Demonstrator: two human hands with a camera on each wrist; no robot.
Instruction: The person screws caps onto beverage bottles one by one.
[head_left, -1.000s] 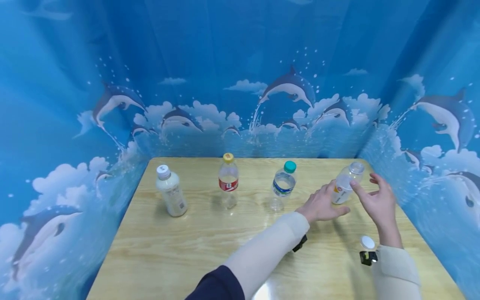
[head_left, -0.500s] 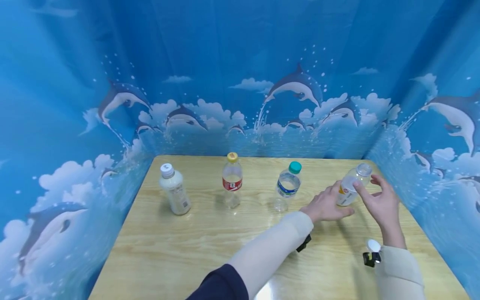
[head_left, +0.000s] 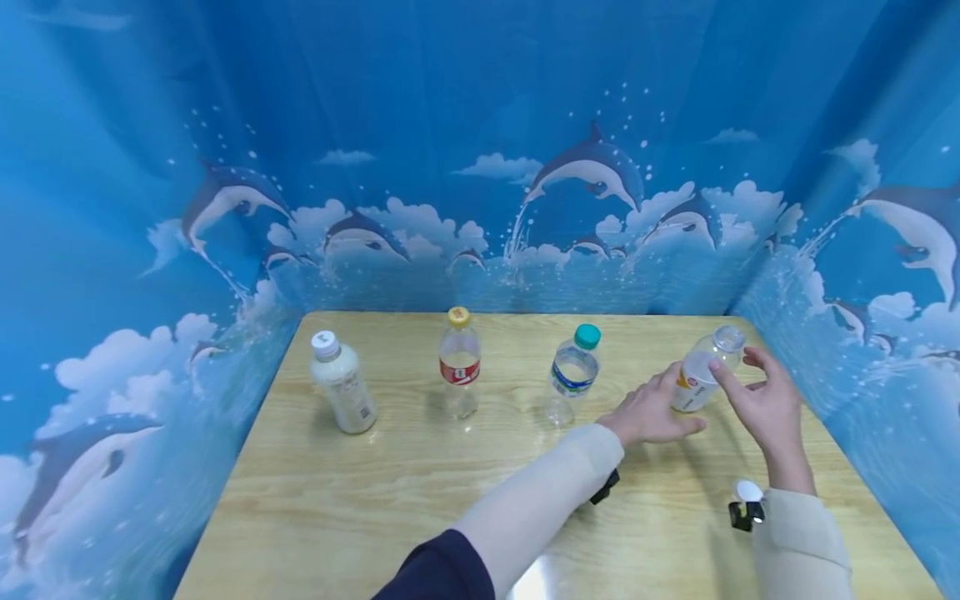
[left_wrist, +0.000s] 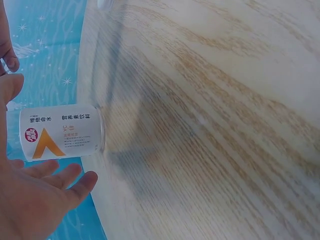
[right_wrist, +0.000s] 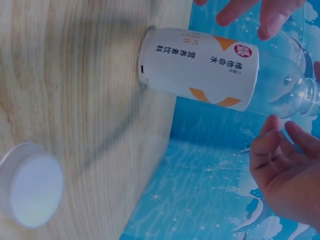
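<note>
A clear uncapped drink bottle (head_left: 694, 383) with a white and orange label stands upright on the table's right side. My left hand (head_left: 652, 410) is beside it, fingers extended along its left side and thumb held away; in the left wrist view the fingers (left_wrist: 75, 186) are spread near the label. On the other side, my right hand (head_left: 765, 408) has its thumb and fingers loosely bent around the neck area. The right wrist view shows those fingertips (right_wrist: 267, 137) close to the neck, apparently with a gap. A white cap (right_wrist: 36, 190) lies on the table nearby.
To the left stand a green-capped clear bottle (head_left: 573, 371), a yellow-capped bottle (head_left: 460, 367) with a red label, and a white-capped milky bottle (head_left: 345, 390). They share a wooden table (head_left: 360, 508), backed by a blue dolphin curtain (head_left: 450, 125).
The head view shifts slightly. Both hands keep nearly the same pose around the uncapped bottle, which stays in place, and the cap is partly covered by the right wrist gear.
</note>
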